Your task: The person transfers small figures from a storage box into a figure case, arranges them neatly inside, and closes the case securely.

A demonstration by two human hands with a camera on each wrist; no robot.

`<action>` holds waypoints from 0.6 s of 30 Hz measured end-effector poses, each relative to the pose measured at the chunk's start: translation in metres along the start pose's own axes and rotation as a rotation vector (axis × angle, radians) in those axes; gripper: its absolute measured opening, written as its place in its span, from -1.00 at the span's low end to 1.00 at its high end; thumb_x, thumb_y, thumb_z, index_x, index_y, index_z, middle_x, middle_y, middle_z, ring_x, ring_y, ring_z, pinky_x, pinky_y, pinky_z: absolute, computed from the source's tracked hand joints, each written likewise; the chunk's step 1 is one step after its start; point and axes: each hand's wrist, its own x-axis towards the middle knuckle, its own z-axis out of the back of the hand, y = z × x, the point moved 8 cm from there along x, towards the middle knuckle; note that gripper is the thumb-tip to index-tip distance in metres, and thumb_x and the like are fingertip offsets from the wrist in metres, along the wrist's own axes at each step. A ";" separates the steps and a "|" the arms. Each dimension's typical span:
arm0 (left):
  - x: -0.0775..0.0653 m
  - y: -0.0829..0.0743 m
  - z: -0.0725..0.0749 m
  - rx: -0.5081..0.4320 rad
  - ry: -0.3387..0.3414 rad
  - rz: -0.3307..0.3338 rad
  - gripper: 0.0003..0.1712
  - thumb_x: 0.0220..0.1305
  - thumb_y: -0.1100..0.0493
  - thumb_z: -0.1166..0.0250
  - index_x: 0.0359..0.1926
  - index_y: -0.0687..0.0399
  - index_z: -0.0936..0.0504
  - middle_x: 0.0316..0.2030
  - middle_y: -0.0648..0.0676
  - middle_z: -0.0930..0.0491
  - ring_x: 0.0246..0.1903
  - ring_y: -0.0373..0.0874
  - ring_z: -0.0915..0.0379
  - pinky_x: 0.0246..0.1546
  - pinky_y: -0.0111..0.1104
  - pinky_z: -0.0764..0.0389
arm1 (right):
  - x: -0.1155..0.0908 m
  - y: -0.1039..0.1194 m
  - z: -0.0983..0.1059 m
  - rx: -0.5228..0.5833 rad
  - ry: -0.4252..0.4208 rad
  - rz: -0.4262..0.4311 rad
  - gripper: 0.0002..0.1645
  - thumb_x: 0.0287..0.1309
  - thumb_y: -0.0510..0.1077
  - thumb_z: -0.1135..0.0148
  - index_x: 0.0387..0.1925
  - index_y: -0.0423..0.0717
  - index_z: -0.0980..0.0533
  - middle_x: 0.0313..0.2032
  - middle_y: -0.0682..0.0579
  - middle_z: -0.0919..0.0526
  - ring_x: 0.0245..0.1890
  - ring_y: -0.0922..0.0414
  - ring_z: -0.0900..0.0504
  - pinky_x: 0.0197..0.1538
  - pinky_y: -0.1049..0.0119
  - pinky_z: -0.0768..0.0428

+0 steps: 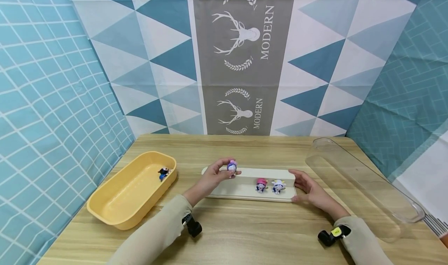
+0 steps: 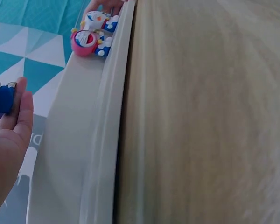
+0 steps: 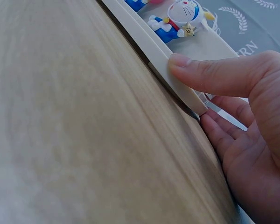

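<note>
Currently the left hand (image 1: pixel 211 178) has a narrow grip, thumb and fingers pinching the purple-hooded figurine (image 1: pixel 231 166), which is held up, apart from the white tray (image 1: pixel 231 189), and shows before the left part of its back edge in the head view. The right hand (image 1: pixel 311 190) has its grip on the tray's right end, the thumb pressing the front rim and the other fingers set at the end wall. Inside the tray, in its right half, a pink-hooded figurine (image 1: pixel 261 185) and a white-hooded figurine (image 1: pixel 278 186) stand upright side by side, the white-hooded one nearer to the tray's right end. The tray lies lengthwise on the wooden bench (image 1: pixel 245 226).

Left of the tray, well apart from it, stands a yellow basin (image 1: pixel 122 193); a black and blue figurine (image 1: pixel 163 174) lies in it at the side facing the tray, too small to tell in detail. Right of the tray lies a long clear cover (image 1: pixel 364 187), set slantwise. The right sleeve (image 1: pixel 365 241) reaches in between the tray and the cover's near end, while the left sleeve (image 1: pixel 154 232) comes in from the tray's front left. As for what stands in the way, the left hand hides part of the tray's left end. Behind the tray hangs a patterned backdrop (image 1: pixel 241 62) with deer heads and triangles
</note>
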 end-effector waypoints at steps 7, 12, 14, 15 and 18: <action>-0.001 0.006 -0.007 0.033 0.012 0.027 -0.50 0.39 0.41 -0.18 0.30 0.45 -0.33 0.14 0.39 -0.43 0.02 -0.11 -0.61 0.01 -0.35 -0.59 | 0.001 0.000 0.000 0.002 0.002 0.013 0.12 -0.12 -0.47 -0.49 0.44 -0.40 -0.08 0.23 -0.47 -0.31 0.16 0.44 -0.41 0.18 0.58 -0.37; -0.001 0.007 -0.012 0.145 -0.011 0.012 -0.53 0.36 0.41 -0.22 0.25 0.44 -0.40 0.09 0.31 -0.50 -0.09 -0.17 -0.54 -0.06 -0.40 -0.59 | 0.000 0.000 0.000 0.004 0.002 0.022 0.12 -0.13 -0.48 -0.49 0.44 -0.41 -0.08 0.24 -0.48 -0.31 0.16 0.44 -0.41 0.19 0.58 -0.37; -0.002 0.008 -0.012 0.185 -0.023 0.006 -0.55 0.35 0.41 -0.24 0.23 0.41 -0.44 0.04 0.27 -0.53 -0.12 -0.18 -0.50 -0.09 -0.43 -0.57 | 0.000 -0.001 0.000 0.004 0.003 0.020 0.12 -0.12 -0.48 -0.49 0.44 -0.39 -0.09 0.24 -0.47 -0.31 0.17 0.44 -0.40 0.19 0.58 -0.37; -0.002 0.008 -0.013 0.199 -0.027 0.002 -0.55 0.34 0.41 -0.24 0.23 0.39 -0.45 0.02 0.26 -0.54 -0.13 -0.19 -0.49 -0.10 -0.43 -0.55 | 0.000 -0.001 0.000 0.005 0.003 0.019 0.12 -0.12 -0.47 -0.49 0.44 -0.38 -0.09 0.24 -0.47 -0.31 0.17 0.44 -0.40 0.19 0.58 -0.37; -0.001 0.008 -0.015 0.215 -0.029 -0.021 -0.56 0.32 0.42 -0.25 0.21 0.39 -0.47 0.00 0.25 -0.56 -0.12 -0.18 -0.47 -0.10 -0.42 -0.52 | 0.000 0.000 0.000 0.009 0.004 0.016 0.11 -0.12 -0.47 -0.49 0.45 -0.35 -0.10 0.24 -0.47 -0.31 0.17 0.44 -0.41 0.19 0.57 -0.37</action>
